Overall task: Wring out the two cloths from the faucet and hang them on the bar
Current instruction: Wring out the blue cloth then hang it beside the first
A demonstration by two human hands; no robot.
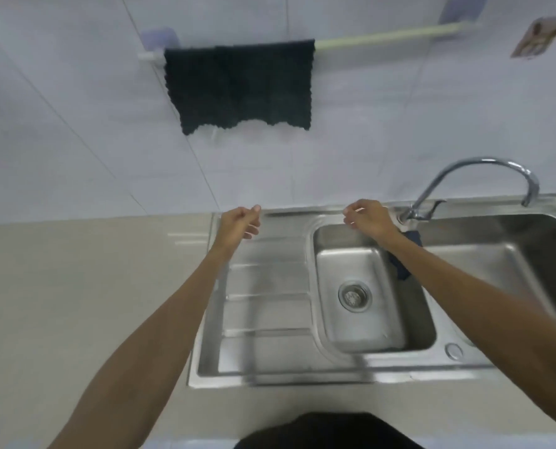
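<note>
- One dark cloth [237,84] already hangs on the wall bar [383,35].
- The second cloth [405,254] still lies at the faucet [458,179] base, not yet wrung.
- Left hand [239,222] and right hand [367,218] are apart, loosely curled, holding nothing.

A single wide-angle view looks from the person's head, forward and steeply down, standing close against the counter [75,286] so that both bare forearms run up from the bottom edge into the middle of the frame. The left hand [239,222] and right hand [369,218] sit near the centre; beyond them the tiled wall [75,124] rises, with the bar [383,35] near the top edge. Below and between the hands lies the sink [302,367], seen almost from above. The lens bends straight lines at the edges, and the picture is slightly blurred.
</note>
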